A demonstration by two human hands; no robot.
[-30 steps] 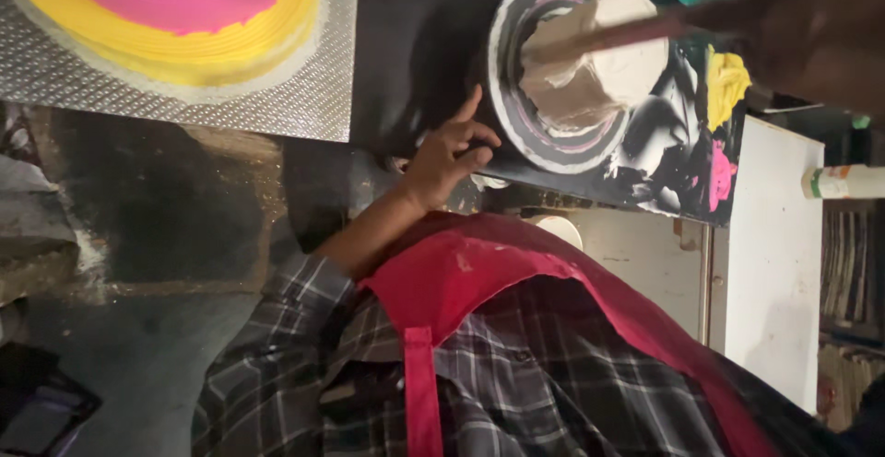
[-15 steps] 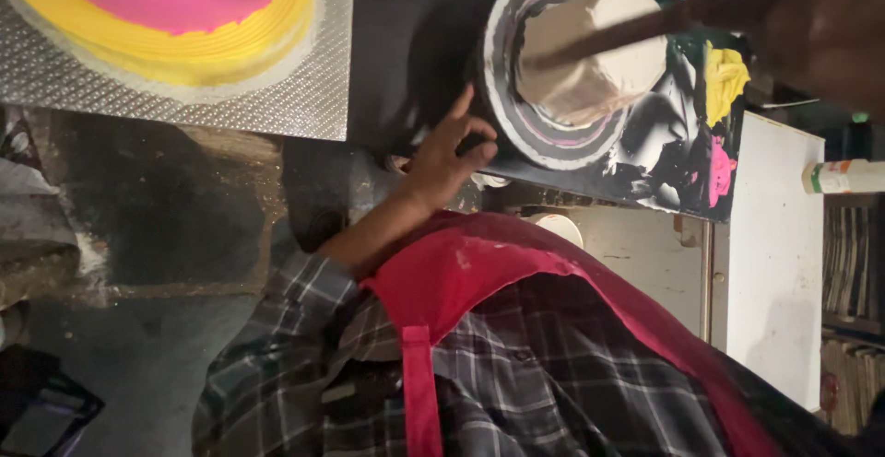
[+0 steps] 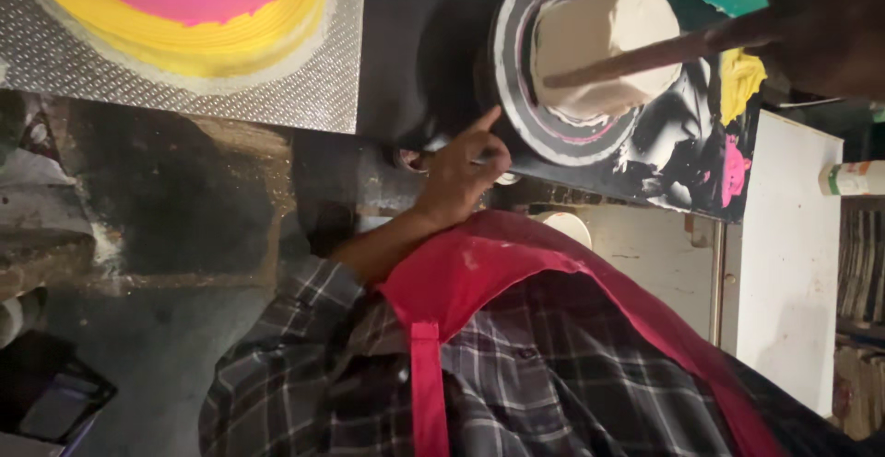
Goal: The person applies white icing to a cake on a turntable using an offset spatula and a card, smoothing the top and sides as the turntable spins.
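Close in, my plaid shirt (image 3: 516, 374) and red apron (image 3: 553, 282) fill the view; beyond them my left hand (image 3: 461, 176) rests at the black board's (image 3: 415, 42) near edge, forefinger out touching the turntable (image 3: 516, 79), holding nothing; farther, my right hand (image 3: 820, 24) is clamped on a stick (image 3: 645, 52) laid against the white cake (image 3: 599, 47) on that turntable; paint blobs (image 3: 737, 79) dot the board's right corner.

The dark board (image 3: 424, 42) lies bare between the pink-and-yellow disc (image 3: 194, 15) and the ringed turntable (image 3: 553, 125), wide enough for a hand. On the turntable a white cake (image 3: 599, 47) blocks the centre, a brown stick (image 3: 664, 50) crossing it. Paint blobs (image 3: 737, 79) crowd the far side.
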